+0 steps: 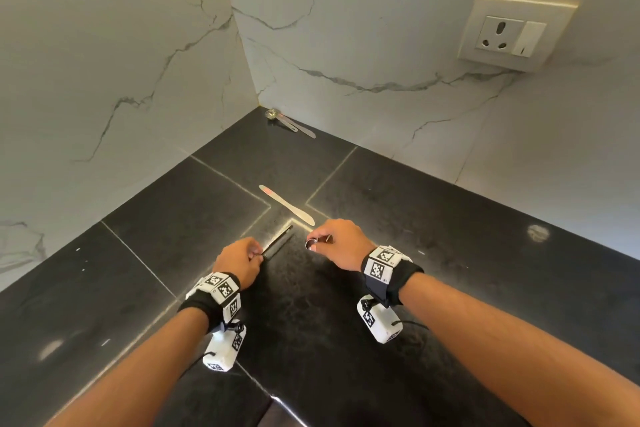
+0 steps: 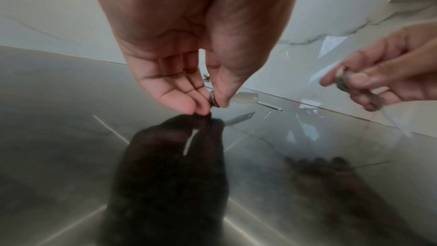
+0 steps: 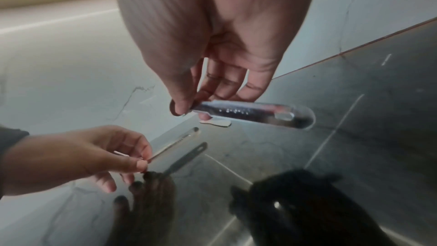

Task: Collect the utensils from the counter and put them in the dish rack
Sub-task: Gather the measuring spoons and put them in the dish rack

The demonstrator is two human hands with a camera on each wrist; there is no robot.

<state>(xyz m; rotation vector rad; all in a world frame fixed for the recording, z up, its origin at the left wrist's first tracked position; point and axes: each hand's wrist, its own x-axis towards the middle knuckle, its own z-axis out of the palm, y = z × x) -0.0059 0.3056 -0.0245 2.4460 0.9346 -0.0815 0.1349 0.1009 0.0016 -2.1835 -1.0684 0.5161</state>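
Observation:
My left hand (image 1: 257,254) pinches the end of a slim steel utensil (image 1: 278,241) just above the black counter (image 1: 415,236); in the left wrist view thumb and fingertips of the left hand (image 2: 210,107) close on its metal end (image 2: 213,99). My right hand (image 1: 317,243) holds a second steel utensil (image 1: 310,244), lifted off the counter. In the right wrist view its flat shiny handle (image 3: 255,115) sticks out to the right from the right hand (image 3: 189,111). A butter knife (image 1: 286,204) lies flat just beyond both hands. No dish rack is in view.
A small steel spoon (image 1: 289,123) lies in the far corner where two marble walls meet. A wall socket (image 1: 509,35) sits at the upper right. The glossy counter mirrors both hands, and its front edge (image 1: 277,399) runs below my forearms.

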